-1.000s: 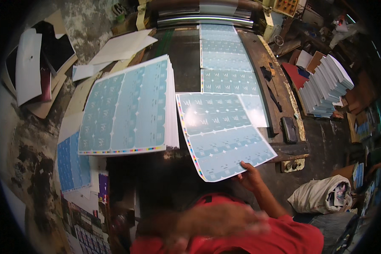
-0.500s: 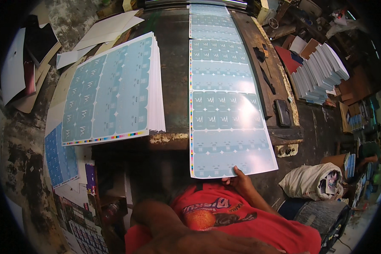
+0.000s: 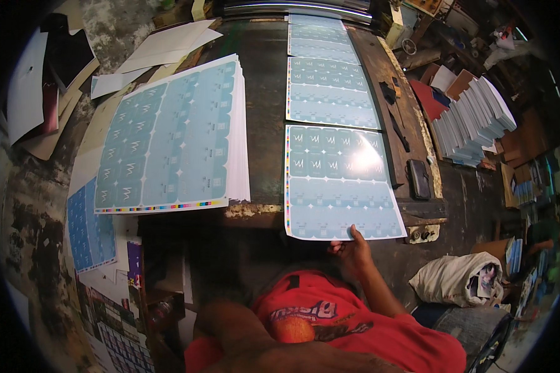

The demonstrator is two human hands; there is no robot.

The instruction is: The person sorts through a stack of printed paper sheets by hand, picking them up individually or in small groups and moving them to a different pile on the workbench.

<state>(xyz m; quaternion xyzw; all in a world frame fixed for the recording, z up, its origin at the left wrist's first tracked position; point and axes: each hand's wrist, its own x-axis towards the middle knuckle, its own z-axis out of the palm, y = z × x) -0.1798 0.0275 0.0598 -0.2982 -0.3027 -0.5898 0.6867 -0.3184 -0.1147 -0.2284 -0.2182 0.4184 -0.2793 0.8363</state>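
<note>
My right hand (image 3: 353, 250) grips the near edge of a glossy printed sheet (image 3: 342, 208), with the thumb on top and the fingers underneath. The sheet is blue-green with white squiggles, star shapes and a colour strip down its left edge. Behind it, a second sheet (image 3: 330, 102) of the same print lies in line on the dark table, with more running back to a metal roller (image 3: 298, 7). Of my left side, the bent arm (image 3: 221, 323) shows low in the picture; I cannot make out its hand.
A thick stack of matching sheets (image 3: 168, 143) sits on the left of the table (image 3: 264, 155). Loose white paper (image 3: 168, 46) lies beyond it. To the right are a dark case (image 3: 419, 179), bundled paper stacks (image 3: 473, 121) and a white sack (image 3: 457, 280).
My right hand and the near edge of the front sheet have moved away from my body, toward the table. A dark line now separates the front sheet from the one behind.
</note>
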